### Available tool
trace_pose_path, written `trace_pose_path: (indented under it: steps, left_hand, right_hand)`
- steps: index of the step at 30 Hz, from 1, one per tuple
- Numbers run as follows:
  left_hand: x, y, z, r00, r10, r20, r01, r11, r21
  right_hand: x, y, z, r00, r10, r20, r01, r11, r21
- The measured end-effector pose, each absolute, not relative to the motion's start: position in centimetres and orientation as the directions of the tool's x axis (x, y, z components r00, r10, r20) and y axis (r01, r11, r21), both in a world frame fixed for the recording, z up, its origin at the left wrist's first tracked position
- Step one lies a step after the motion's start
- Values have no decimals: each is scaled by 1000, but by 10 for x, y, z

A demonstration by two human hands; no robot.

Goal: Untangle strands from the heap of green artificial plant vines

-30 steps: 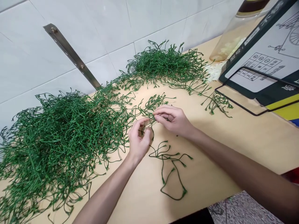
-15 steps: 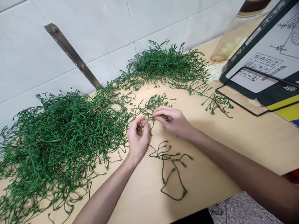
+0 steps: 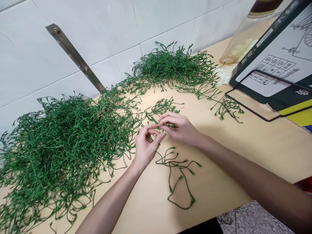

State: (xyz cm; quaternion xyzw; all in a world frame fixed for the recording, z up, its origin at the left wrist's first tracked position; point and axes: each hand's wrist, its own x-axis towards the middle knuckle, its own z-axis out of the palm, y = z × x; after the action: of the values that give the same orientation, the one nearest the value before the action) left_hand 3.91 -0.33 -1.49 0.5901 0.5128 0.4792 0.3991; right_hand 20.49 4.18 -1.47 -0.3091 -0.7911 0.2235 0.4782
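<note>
My left hand (image 3: 147,144) and my right hand (image 3: 180,129) meet fingertip to fingertip above the middle of the table. The right thumb and fingers pinch a thin green branched stem (image 3: 149,114), which looks like plastic. My left fingers are curled around at the same spot, index tip against the stem; the exact contact is partly hidden. Just below the hands lies a loose stem with a long loop (image 3: 187,169). To the left spreads a large tangled heap of green stems (image 3: 65,139).
A second heap of stems (image 3: 175,66) lies by the tiled wall, with a small bunch (image 3: 227,107) to its right. A dark printed box (image 3: 275,68), a black wire frame (image 3: 255,113), a clear jar (image 3: 240,42) and white bits (image 3: 224,75) stand or lie at right.
My left hand has shifted slightly right and its thumb now reaches out below the right fingertips. The right hand has moved a little; the heaps are unchanged.
</note>
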Motion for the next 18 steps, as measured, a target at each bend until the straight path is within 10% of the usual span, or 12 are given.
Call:
trace_pose_path:
  steps: [18]
  left_hand:
    - [37, -2, -17, -55, 975, 213, 357, -180, 917]
  right_hand:
    - [205, 41, -17, -405, 689, 601, 316, 723, -615]
